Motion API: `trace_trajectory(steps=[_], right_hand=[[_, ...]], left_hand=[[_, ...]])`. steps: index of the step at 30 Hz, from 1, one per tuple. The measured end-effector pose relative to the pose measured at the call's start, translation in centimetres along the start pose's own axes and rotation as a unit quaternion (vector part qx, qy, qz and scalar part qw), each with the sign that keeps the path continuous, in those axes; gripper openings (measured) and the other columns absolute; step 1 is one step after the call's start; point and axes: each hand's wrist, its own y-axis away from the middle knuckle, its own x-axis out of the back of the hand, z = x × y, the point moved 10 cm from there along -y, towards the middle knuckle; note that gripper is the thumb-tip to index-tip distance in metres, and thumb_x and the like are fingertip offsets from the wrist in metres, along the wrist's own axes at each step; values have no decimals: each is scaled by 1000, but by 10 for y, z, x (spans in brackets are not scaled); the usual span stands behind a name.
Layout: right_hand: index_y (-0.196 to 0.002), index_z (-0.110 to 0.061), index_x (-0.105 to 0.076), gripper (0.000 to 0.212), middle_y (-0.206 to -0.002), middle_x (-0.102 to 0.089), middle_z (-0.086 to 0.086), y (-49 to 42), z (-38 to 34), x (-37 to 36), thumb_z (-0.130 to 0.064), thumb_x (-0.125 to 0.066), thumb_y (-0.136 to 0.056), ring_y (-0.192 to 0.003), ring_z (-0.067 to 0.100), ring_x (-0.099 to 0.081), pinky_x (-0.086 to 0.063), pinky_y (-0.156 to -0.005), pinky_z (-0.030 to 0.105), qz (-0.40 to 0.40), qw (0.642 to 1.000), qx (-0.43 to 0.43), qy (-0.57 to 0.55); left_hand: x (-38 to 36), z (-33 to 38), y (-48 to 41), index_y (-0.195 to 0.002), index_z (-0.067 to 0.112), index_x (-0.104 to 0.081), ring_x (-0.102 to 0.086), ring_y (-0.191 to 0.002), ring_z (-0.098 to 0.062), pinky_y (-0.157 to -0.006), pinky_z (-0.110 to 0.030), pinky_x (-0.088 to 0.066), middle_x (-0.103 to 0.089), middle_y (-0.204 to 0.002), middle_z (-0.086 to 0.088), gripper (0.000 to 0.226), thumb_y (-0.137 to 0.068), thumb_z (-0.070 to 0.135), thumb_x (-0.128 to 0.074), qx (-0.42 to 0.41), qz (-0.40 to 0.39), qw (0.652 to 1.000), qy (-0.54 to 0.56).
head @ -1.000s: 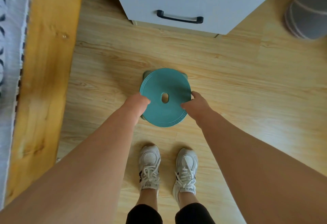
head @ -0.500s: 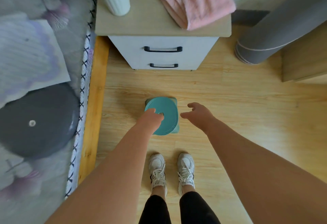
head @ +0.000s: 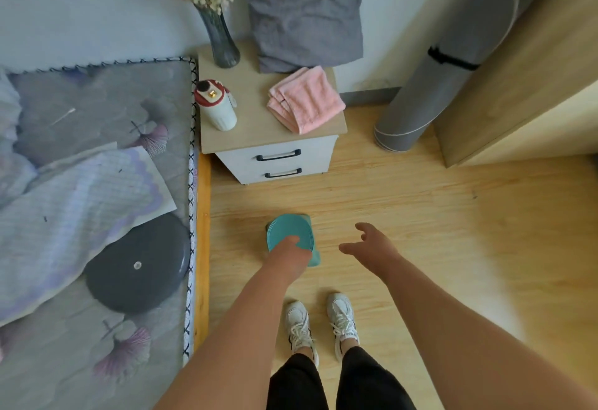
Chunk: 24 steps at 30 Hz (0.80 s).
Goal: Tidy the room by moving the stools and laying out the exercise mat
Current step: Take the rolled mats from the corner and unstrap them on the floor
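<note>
Fingers of the left hand (head: 286,247) are laid on the round top of the teal stool (head: 289,234), with the fingertips hidden, so whether it is gripped cannot be told. The right hand (head: 369,246) is held loose and spread, with nothing in it, just beside the stool. The stool is seen on the wood floor (head: 404,202), between the white shoes (head: 320,324) and the bedside cabinet (head: 275,157). The bed frame (head: 202,247) is close on the left side. Wide bare floor is seen to the right. The rolled grey mat (head: 430,99) is leaned by the wall, well apart. Both arms are stretched forward and down.
</note>
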Motion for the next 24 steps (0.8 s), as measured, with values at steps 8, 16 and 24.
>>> trace_trajectory(steps=[8, 16, 24], right_hand=[[-144, -21, -36, 74, -139, -48, 11, 64, 1, 39, -28, -72, -80, -117, 23, -51, -39, -84, 30, 47, 996, 2, -78], [-144, -21, -36, 76, -140, -46, 13, 61, 5, 136, -27, -74, -78, -126, 26, -47, -41, -92, 32, 109, 984, 2, -143], [-146, -24, -33, 78, -115, -53, 4, 25, 6, 254, -30, -71, -78, -91, 17, -50, -41, -76, 28, 127, 980, 6, -156]], left_hand=[[-1, 56, 50, -143, 24, -35, -51, -107, -25, -81, -30, -41, -47, -137, -7, 52, -92, 25, -46, -61, -7, 995, -81], [-16, 156, 57, -146, 22, -34, -49, -123, -24, -85, -25, -37, -43, -145, -5, 58, -90, 28, -49, -127, -3, 983, -135], [-49, 290, 45, -144, 21, -37, -53, -110, -20, -84, -25, -38, -49, -139, -5, 57, -89, 30, -50, -173, 3, 971, -167]])
